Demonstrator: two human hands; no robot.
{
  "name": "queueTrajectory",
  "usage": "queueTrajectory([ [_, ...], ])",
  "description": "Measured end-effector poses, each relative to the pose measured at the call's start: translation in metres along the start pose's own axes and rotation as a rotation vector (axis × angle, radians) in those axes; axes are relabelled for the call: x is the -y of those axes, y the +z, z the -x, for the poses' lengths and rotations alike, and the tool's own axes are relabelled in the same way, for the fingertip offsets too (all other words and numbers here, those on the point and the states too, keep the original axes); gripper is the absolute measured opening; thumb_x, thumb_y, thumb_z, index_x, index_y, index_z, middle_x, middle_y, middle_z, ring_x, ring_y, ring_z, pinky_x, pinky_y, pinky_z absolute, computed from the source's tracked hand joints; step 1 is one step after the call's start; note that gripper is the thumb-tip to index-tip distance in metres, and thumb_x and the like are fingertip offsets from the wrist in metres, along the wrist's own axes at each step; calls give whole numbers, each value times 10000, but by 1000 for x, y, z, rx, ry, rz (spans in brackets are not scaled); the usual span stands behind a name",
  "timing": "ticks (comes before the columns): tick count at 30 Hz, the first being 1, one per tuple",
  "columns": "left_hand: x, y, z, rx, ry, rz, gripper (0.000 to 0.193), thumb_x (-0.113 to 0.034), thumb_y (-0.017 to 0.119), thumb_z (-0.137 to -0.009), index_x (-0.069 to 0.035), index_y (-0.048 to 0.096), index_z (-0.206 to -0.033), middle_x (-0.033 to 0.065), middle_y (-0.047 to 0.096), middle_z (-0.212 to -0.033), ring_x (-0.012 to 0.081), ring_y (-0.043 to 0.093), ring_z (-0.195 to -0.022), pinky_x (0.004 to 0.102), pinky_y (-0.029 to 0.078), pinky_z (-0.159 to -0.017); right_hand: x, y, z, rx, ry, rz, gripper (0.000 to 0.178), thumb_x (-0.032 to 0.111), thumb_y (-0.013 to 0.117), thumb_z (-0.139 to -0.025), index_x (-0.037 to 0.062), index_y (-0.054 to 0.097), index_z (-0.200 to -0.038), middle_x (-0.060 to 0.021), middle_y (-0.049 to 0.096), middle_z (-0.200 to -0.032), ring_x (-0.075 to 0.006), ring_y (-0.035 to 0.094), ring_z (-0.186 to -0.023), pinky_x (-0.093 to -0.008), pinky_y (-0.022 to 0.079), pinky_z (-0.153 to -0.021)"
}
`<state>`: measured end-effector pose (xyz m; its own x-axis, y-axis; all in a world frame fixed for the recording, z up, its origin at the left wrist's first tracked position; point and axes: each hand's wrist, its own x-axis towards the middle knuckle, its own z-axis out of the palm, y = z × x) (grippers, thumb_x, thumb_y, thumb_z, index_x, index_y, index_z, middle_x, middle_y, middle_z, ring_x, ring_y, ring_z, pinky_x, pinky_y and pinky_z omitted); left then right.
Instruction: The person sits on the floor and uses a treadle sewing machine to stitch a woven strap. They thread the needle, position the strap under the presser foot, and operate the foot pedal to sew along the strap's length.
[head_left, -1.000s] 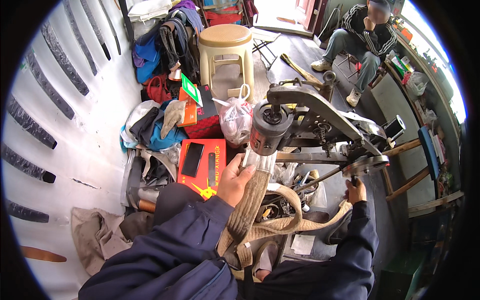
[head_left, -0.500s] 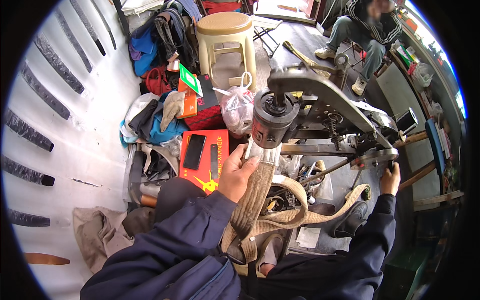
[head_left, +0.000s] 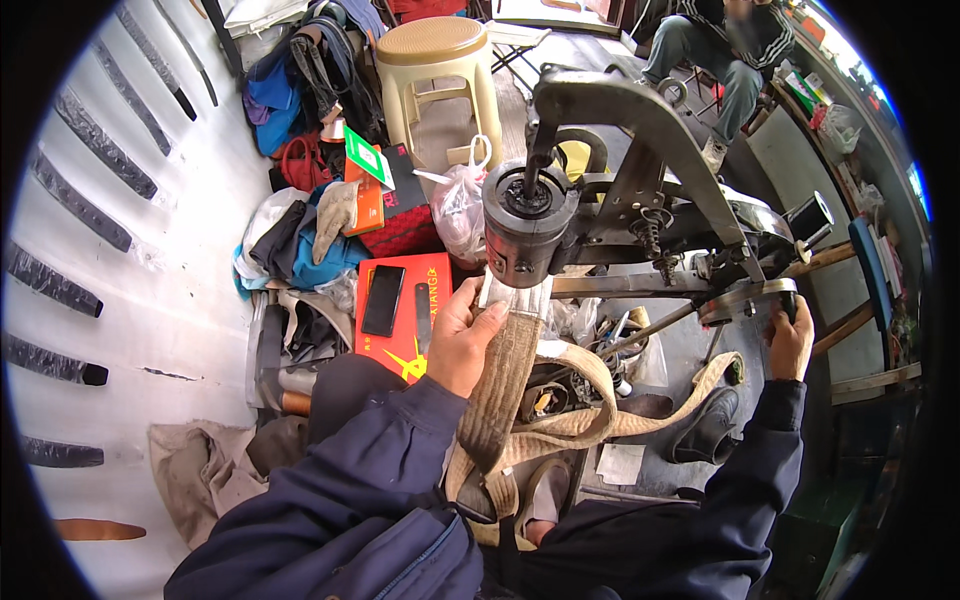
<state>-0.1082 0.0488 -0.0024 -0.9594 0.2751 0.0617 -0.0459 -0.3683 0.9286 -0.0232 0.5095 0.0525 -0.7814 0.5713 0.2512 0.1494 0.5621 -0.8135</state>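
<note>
A dark metal hand-cranked sewing machine [head_left: 640, 150] stands before me. Its round black head [head_left: 527, 240] sits over the end of a wide, worn beige webbing strap [head_left: 505, 390]. My left hand [head_left: 462, 342] pinches the strap's pale folded end just below the head, thumb on top. The strap hangs down and loops toward my lap and the floor. My right hand [head_left: 790, 342] is closed around the dark handle at the rim of the machine's crank wheel [head_left: 742, 302]. The needle itself is hidden from view.
A red box [head_left: 432, 300] carrying a black phone [head_left: 383, 300] lies left of the strap. Behind are a plastic bag [head_left: 460, 212], a beige stool [head_left: 434, 60] and heaped bags. A seated person [head_left: 725, 60] is at the far right. A black shoe [head_left: 703, 428] lies on the floor.
The machine's curved arm and needle bar have risen above the head. My right hand has turned with the crank handle, slightly upward in view. My left hand keeps its grip on the strap.
</note>
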Motion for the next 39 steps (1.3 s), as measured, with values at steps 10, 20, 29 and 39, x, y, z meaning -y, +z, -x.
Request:
queueTrajectory([
  [10, -4, 4, -2, -31, -9, -24, 264, -71, 563, -1002, -3, 572, -1256, 12, 665, -1078, 43, 590, -918, 229, 477, -837, -69, 64, 35, 450, 483, 3, 215, 191, 681, -935, 26, 557, -998, -88, 600, -673, -185, 571, -453, -324, 439, -416],
  [20, -4, 4, -6, -38, -2, -2, 230, -64, 563, -998, -11, 581, -1221, 1, 652, -1048, 49, 588, -917, 224, 475, -831, -36, -9, -15, -118, -30, 192, 80, 100, 568, -963, 46, 566, -904, -2, 512, -656, -109, 455, -550, -292, 364, -491],
  [29, -6, 3, -7, -16, -9, 16, 228, -54, 557, -992, -4, 581, -1213, 5, 648, -1051, 49, 582, -920, 225, 470, -840, -56, 62, 36, 465, 446, 13, 168, 162, 662, -953, 19, 581, -989, -51, 572, -657, -152, 588, -526, -303, 453, -464],
  [39, -6, 3, -8, -29, -65, 73, 265, -69, 578, -987, -4, 585, -1244, 16, 664, -1088, 55, 598, -943, 228, 474, -856, -36, -8, -16, -96, 95, 100, 80, 116, 585, -967, 55, 565, -918, -2, 503, -653, -102, 475, -540, -274, 379, -498],
])
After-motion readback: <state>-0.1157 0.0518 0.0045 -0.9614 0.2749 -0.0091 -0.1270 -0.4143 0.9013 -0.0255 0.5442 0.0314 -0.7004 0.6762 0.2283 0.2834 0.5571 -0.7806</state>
